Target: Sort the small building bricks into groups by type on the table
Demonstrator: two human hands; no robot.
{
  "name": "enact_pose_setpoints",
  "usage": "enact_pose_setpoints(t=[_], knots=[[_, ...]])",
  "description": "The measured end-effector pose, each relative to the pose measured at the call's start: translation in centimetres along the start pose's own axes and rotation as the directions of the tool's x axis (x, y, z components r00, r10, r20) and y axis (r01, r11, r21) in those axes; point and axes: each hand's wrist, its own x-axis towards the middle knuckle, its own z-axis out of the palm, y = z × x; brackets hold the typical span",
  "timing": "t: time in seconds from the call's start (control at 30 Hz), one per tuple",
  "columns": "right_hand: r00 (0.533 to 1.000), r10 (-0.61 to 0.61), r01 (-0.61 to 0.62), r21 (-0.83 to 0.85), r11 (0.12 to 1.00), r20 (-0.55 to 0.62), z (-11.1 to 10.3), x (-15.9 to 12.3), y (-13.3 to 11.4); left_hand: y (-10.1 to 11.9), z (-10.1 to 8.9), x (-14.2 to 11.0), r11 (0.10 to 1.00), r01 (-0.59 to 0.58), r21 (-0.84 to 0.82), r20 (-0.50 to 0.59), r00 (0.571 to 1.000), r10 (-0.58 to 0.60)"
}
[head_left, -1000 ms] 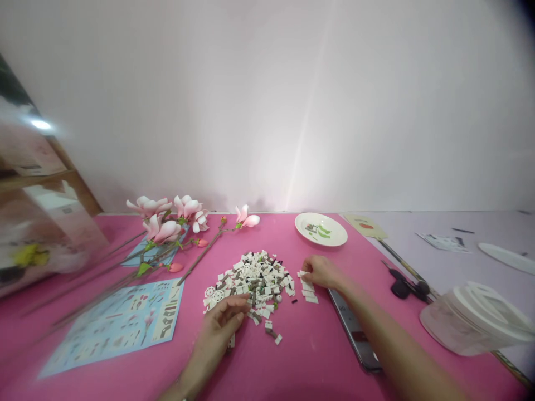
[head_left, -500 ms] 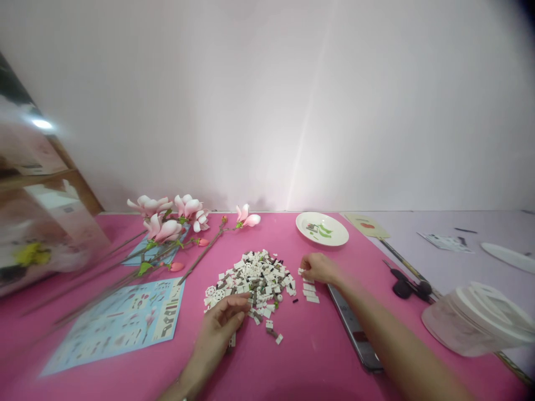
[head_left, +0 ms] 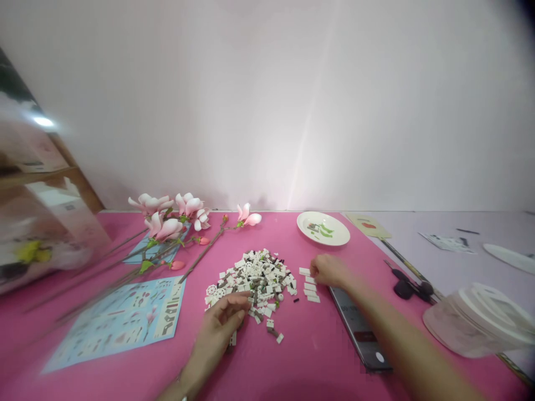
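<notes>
A heap of small white, brown and black building bricks [head_left: 254,277] lies in the middle of the pink mat [head_left: 309,345]. My left hand [head_left: 219,323] rests at the heap's near edge, fingers curled with the fingertips among the pieces. A short column of flat white pieces [head_left: 309,285] is laid out just right of the heap. My right hand [head_left: 330,271] sits beside that column with its fingers curled together; what they hold is too small to make out.
A phone [head_left: 359,328] lies under my right forearm. Pink brick-built flower stems [head_left: 175,228] and a blue instruction sheet [head_left: 121,320] lie at the left. A white plate [head_left: 322,228] with green pieces is behind. Scissors [head_left: 407,287] and a clear plastic tub [head_left: 476,320] are at the right.
My right hand has drawn back a little to the right, off the column of white pieces. My left hand has barely moved.
</notes>
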Motion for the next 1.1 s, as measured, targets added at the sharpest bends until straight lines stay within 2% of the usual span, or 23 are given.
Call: enact_pose_setpoints(t=[0.23,0.37,0.5,0.73,0.87,1.1], knots=[[0.998,-0.027,0.025,-0.035,0.999,-0.059,0.0,-1.3,-0.7,0.2,0.2,-0.1,1.0,0.006,-0.008,-0.014,1.0,-0.007],[0.994,-0.058,0.058,-0.003,0.998,-0.095,-0.4,-1.8,-0.9,0.5,0.4,-0.1,1.0,0.023,-0.011,-0.016,1.0,-0.023],[0.994,-0.077,0.08,0.035,0.996,-0.083,-0.2,-2.3,-1.1,0.3,0.2,-0.1,1.0,0.007,0.0,0.002,1.0,-0.007],[0.987,-0.088,0.095,0.04,0.995,-0.138,0.7,-2.1,-1.2,0.3,0.2,-0.2,1.0,0.012,0.015,0.005,1.0,-0.012],[0.982,-0.079,0.083,0.017,0.996,-0.171,0.4,-2.3,-1.2,0.3,0.2,-0.2,1.0,-0.001,0.02,0.006,1.0,0.001],[0.992,-0.098,0.1,0.018,0.995,-0.075,-0.6,-4.2,-1.8,0.3,0.4,-0.2,1.0,-0.002,0.006,-0.021,1.0,0.002]])
